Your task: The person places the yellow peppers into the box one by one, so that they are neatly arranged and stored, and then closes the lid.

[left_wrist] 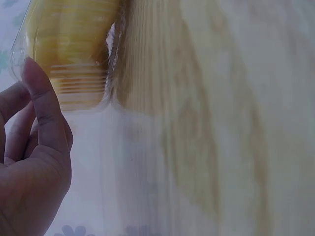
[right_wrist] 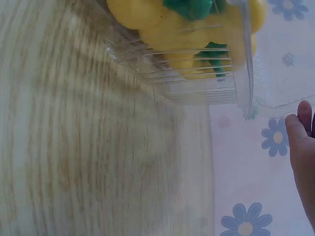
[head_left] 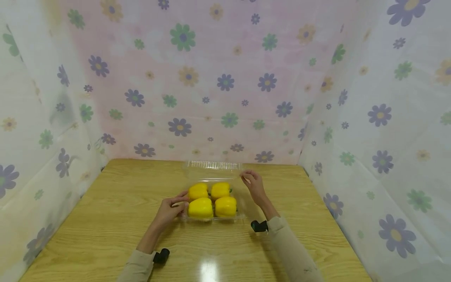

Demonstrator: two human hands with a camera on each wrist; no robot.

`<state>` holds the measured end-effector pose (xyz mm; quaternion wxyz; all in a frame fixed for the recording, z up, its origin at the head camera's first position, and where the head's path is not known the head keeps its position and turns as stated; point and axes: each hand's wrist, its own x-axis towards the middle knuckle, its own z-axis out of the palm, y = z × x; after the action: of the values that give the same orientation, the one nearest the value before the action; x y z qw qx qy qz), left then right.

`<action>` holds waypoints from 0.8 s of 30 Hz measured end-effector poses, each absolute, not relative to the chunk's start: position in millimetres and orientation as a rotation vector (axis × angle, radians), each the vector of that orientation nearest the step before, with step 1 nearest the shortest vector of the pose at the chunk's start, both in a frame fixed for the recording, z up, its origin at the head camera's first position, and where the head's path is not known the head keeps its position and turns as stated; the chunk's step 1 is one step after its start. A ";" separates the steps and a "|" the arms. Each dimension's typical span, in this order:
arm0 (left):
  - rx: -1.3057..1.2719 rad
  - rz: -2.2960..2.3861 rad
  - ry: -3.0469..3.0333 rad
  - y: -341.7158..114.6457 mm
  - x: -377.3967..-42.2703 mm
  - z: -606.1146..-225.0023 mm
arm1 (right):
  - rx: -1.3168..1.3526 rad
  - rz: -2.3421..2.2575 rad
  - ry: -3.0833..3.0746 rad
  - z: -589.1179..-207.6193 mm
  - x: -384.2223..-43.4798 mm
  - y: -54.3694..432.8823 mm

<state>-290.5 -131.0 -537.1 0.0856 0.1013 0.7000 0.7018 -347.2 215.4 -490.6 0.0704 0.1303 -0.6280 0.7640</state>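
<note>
Several yellow bell peppers [head_left: 200,208] lie in two rows inside a clear plastic clamshell container [head_left: 222,219]. Its hinged clear lid [head_left: 215,165] stands raised at the far side. At the container's left side, my left hand [head_left: 168,211] holds the edge between thumb and fingers; the left wrist view shows the thumb [left_wrist: 39,86] against the rim. My right hand [head_left: 255,188] pinches the right edge of the lid. In the right wrist view, green stems [right_wrist: 194,7] show on the peppers, and the right fingertips [right_wrist: 293,123] meet the thin lid edge.
The container rests on a wood-grain table [head_left: 141,184]. Flower-patterned cloth [head_left: 211,109] hangs behind the table and along both sides. Black wrist cameras [head_left: 161,256] are worn at both beige sleeves [head_left: 294,250].
</note>
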 end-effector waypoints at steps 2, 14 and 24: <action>0.328 2.085 2.070 -132.6 -291.5 -537.6 | 0.373 2.331 -1.872 -491.6 -344.4 216.2; 0.261 2.101 2.091 -134.6 -291.4 -532.0 | 0.405 2.042 -2.211 -505.5 -325.4 227.8; 0.307 2.133 2.086 -138.6 -293.8 -525.1 | 0.456 1.965 -2.495 -512.9 -308.8 238.6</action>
<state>-293.8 -138.6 -525.1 0.0712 0.1020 0.6938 0.7093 -308.8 238.6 -512.9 -0.0335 0.1420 -0.7773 0.6120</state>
